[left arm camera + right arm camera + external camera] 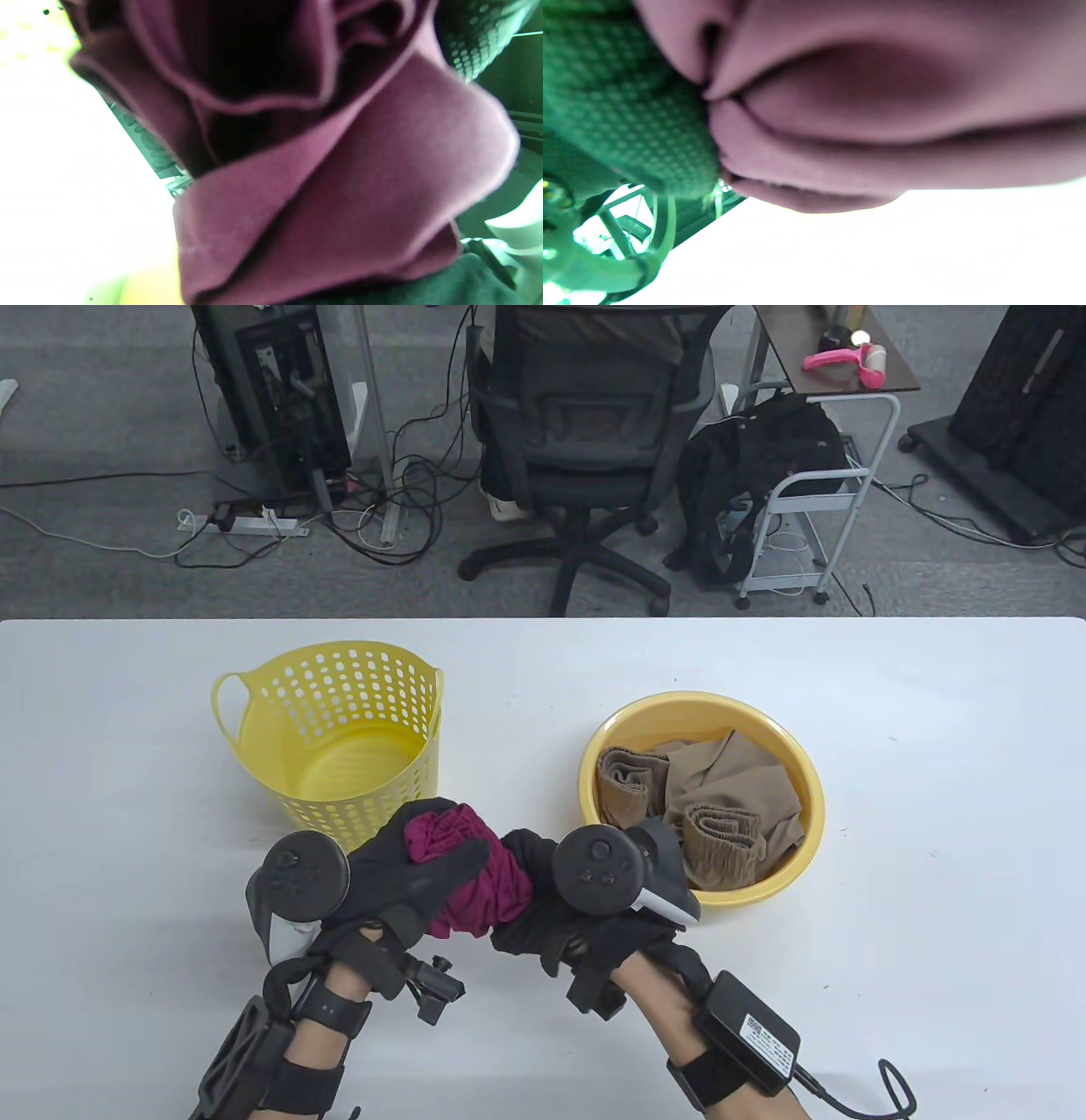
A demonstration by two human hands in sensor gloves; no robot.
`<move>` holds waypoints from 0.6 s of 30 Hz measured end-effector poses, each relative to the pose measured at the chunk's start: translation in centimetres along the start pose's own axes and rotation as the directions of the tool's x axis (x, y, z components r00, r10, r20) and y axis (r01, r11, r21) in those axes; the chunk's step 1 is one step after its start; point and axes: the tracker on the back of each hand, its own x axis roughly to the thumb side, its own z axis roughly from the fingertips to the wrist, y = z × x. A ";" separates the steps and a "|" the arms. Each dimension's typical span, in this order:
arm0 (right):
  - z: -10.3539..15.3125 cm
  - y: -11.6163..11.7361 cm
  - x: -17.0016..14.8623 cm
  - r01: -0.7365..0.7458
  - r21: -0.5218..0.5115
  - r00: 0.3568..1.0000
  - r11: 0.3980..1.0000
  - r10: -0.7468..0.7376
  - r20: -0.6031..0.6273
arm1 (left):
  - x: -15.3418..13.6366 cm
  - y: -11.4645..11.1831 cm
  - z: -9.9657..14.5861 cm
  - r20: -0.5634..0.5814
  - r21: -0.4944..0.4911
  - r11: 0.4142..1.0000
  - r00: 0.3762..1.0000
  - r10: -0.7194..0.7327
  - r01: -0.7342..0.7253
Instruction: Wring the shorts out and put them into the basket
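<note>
Shorts (pixel 475 882): magenta, bunched, held above white table (pixel 848 780) between both hands, just in front of yellow basket (pixel 339 729) | Left hand (pixel 407 874): fingers curled round 1 end | Right hand (pixel 551 916): clenched round other end | Yellow basin (pixel 797 780), right of basket: holds tan cloth (pixel 730 797)

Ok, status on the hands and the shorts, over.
Left hand and right hand both grip the maroon shorts, bunched between them above the table. Basket empty, just behind. Nothing in the way.
</note>
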 end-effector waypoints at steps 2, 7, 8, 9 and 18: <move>0.1 0.0 0.4 -0.062 -0.023 0.998 0.998 0.062 0.020 | -0.2 0.0 0.0 -0.012 -0.001 1.000 1.000 0.007 -0.007; 0.2 0.2 1.4 -0.237 -0.089 0.967 0.967 0.244 0.072 | -0.4 -0.1 0.0 -0.042 0.004 1.000 0.999 -0.012 0.012; 0.3 0.2 1.7 -0.286 -0.110 0.951 0.952 0.296 0.086 | -0.3 -0.2 0.0 -0.049 0.005 1.000 0.999 -0.022 0.022; 0.4 0.3 2.0 -0.328 -0.127 0.935 0.936 0.341 0.100 | -0.4 -0.2 0.0 -0.063 0.006 0.999 0.997 -0.035 0.035; 1.0 1.2 3.4 -0.529 -0.260 0.800 0.808 0.577 0.164 | -0.8 -0.4 0.1 -0.154 -0.008 0.999 0.987 -0.040 0.039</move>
